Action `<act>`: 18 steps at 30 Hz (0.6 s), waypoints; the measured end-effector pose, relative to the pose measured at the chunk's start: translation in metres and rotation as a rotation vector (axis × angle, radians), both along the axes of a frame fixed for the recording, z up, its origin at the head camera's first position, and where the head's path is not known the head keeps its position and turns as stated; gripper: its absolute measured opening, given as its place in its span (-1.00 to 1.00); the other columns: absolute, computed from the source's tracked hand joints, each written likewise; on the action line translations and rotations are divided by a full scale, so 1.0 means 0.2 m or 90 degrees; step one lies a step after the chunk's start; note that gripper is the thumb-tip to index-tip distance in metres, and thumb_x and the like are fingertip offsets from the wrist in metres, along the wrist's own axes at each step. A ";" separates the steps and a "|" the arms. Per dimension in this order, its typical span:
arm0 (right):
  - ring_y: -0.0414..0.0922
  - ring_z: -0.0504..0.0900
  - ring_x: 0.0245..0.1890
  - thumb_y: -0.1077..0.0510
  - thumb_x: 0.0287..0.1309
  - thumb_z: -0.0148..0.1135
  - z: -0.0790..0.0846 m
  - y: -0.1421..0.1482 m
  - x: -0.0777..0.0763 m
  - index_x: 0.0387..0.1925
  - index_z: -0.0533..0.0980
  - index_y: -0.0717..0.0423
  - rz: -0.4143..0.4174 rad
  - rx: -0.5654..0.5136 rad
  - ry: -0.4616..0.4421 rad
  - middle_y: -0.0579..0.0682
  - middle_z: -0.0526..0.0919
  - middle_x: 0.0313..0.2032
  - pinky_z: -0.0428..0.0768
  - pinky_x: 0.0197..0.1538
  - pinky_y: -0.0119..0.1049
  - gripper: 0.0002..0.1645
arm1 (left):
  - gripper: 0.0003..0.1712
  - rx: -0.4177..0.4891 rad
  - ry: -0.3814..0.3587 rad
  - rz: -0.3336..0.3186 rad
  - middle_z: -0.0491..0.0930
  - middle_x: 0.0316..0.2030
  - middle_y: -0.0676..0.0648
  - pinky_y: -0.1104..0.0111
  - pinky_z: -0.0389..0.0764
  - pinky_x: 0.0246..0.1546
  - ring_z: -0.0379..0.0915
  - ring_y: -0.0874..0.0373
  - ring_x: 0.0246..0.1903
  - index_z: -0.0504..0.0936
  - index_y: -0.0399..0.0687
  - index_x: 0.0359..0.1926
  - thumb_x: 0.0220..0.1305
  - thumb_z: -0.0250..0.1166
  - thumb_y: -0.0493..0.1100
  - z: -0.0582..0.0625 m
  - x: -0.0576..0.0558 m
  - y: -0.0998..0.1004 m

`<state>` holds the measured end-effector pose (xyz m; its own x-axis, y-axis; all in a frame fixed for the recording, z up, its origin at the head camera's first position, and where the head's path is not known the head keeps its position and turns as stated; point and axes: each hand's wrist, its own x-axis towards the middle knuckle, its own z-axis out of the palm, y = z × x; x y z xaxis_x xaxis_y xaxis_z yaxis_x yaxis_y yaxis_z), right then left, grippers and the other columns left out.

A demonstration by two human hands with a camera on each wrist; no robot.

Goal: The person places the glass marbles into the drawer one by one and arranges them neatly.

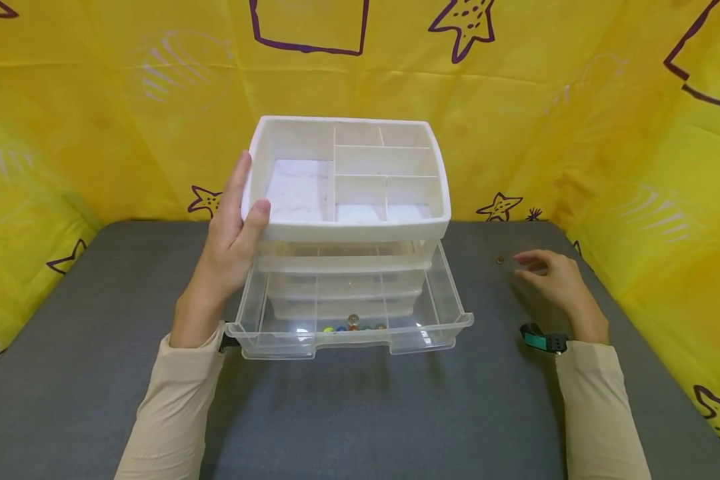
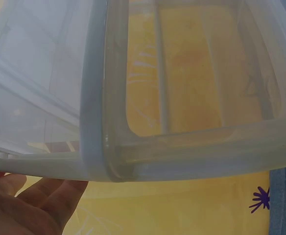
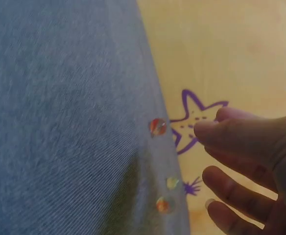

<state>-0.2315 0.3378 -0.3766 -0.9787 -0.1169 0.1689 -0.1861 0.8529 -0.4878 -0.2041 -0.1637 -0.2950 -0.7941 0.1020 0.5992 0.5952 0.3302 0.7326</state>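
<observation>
My left hand (image 1: 222, 250) grips the left side of a white plastic drawer organizer (image 1: 348, 231), thumb over the front edge of its divided top tray. A clear drawer (image 1: 276, 343) is pulled out toward me. Several small coloured marbles (image 1: 353, 320) lie inside it near the front. To the right, my right hand (image 1: 555, 280) hovers with relaxed, bent fingers, holding nothing. Just left of its fingertips a marble (image 1: 500, 260) sits on the grey table. The right wrist view shows an orange-red marble (image 3: 157, 127), a pale one (image 3: 172, 183) and another orange one (image 3: 164, 204).
A grey cloth (image 1: 360, 420) covers the table. Yellow fabric (image 1: 156, 133) with purple drawings encloses the back and sides. The right wrist wears a dark and teal band (image 1: 543, 340).
</observation>
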 end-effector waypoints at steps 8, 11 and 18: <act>0.33 0.56 0.04 0.20 0.27 0.28 -0.05 0.05 -0.01 0.09 0.55 0.32 -0.005 0.010 -0.025 0.40 0.59 0.08 0.51 0.04 0.25 -0.60 | -0.27 0.000 -0.002 0.001 0.00 0.55 0.01 0.05 0.04 0.46 0.03 0.05 0.43 -0.04 -0.02 0.58 0.50 -0.01 -0.14 0.00 0.00 0.00; 0.36 0.50 0.08 0.20 0.26 0.29 -0.07 0.07 -0.01 0.10 0.54 0.33 -0.010 0.018 -0.035 0.42 0.54 0.12 0.46 0.07 0.28 -0.58 | -0.27 0.001 -0.003 0.001 0.00 0.55 0.02 0.05 0.04 0.47 0.03 0.05 0.44 -0.04 -0.01 0.58 0.50 -0.01 -0.14 0.00 0.00 0.00; 0.38 0.44 0.09 0.16 0.27 0.27 -0.09 0.09 -0.02 0.13 0.52 0.36 -0.018 0.037 -0.060 0.46 0.49 0.10 0.43 0.07 0.30 -0.53 | -0.27 -0.001 0.002 0.002 0.01 0.55 0.01 0.05 0.05 0.47 0.03 0.05 0.44 -0.03 -0.04 0.58 0.49 -0.01 -0.17 0.00 0.00 0.00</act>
